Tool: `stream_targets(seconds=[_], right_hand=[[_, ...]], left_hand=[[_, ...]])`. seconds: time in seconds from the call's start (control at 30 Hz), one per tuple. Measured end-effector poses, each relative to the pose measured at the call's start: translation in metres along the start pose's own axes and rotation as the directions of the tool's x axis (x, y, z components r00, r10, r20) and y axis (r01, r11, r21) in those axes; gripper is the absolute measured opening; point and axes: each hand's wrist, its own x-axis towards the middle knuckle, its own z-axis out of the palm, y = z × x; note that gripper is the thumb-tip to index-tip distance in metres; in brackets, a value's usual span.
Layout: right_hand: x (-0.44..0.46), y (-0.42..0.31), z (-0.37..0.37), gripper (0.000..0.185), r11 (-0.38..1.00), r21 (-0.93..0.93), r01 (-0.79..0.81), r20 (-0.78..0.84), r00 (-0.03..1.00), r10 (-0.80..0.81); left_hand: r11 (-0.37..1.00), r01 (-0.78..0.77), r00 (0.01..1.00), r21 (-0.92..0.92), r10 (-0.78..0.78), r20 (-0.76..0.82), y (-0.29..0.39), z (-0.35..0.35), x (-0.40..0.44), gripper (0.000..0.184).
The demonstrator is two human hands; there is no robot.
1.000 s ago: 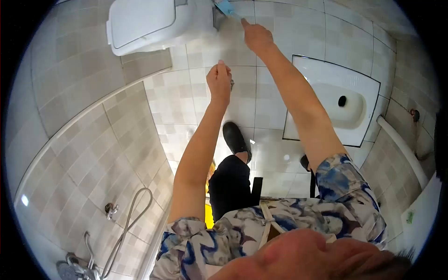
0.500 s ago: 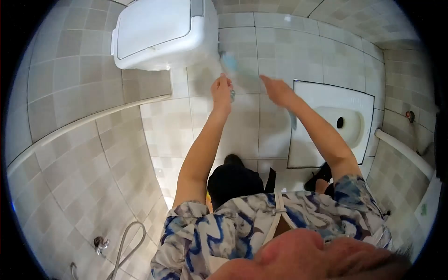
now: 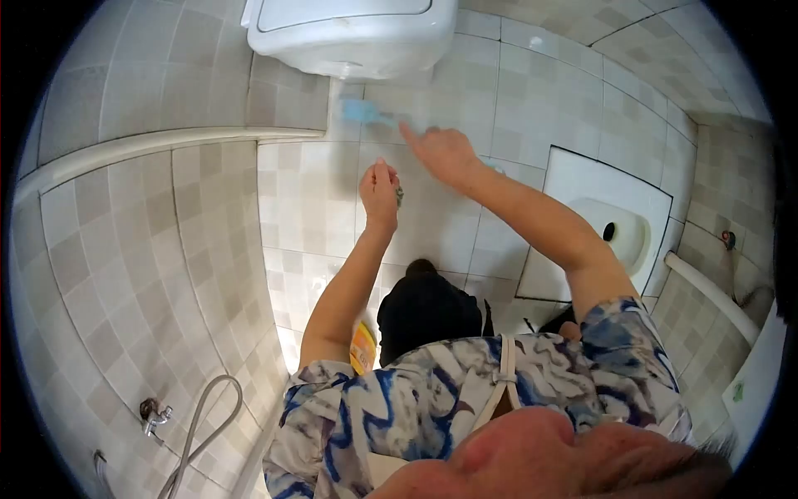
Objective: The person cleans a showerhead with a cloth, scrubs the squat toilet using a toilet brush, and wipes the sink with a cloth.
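Observation:
Wrapped round the handle of a light blue brush [image 3: 362,111], my right hand [image 3: 445,154] reaches toward the upper middle of the view. The brush head is blurred and lies over the floor tiles just below the white bin [image 3: 353,33]. My left hand [image 3: 380,195] is closed, lower and to the left of my right hand. Something small and greenish shows at its right edge, too small to name.
A squat toilet [image 3: 590,187] is set in the floor at the right. A pipe [image 3: 713,295] runs along the right wall. At lower left are a tap [image 3: 155,418] and hose [image 3: 199,428]. A yellow container [image 3: 363,348] stands beside my leg.
The view has shifted, and the bin sits further right than half a second ago. My right hand has moved left with the brush, which now points left below the bin. My left hand remains closed.

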Motion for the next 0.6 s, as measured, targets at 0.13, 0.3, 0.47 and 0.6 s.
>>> stream_targets(seconds=[0.13,0.3,0.47,0.6], right_hand=[[-0.036,0.072,0.006,0.065,0.975,0.013,-0.221,0.099,0.971,0.219],[-0.136,0.081,-0.064,0.059,0.945,-0.25,-0.212,0.369,0.881,0.296],[-0.03,0.04,0.001,0.069,0.993,-0.033,-0.112,0.07,0.991,0.114],[-0.061,0.067,-0.005,0.07,0.981,-0.08,-0.174,0.159,0.97,0.185]], left_hand=[[0.998,0.058,0.998,0.033,-0.057,-0.018,0.002,0.007,0.001,0.038],[0.997,0.035,0.997,0.069,-0.039,0.059,-0.006,0.015,0.001,0.039],[0.995,-0.042,0.996,0.087,0.035,0.08,-0.014,0.027,0.006,0.037],[0.983,-0.018,0.993,0.183,-0.004,0.119,-0.01,0.033,0.009,0.036]])
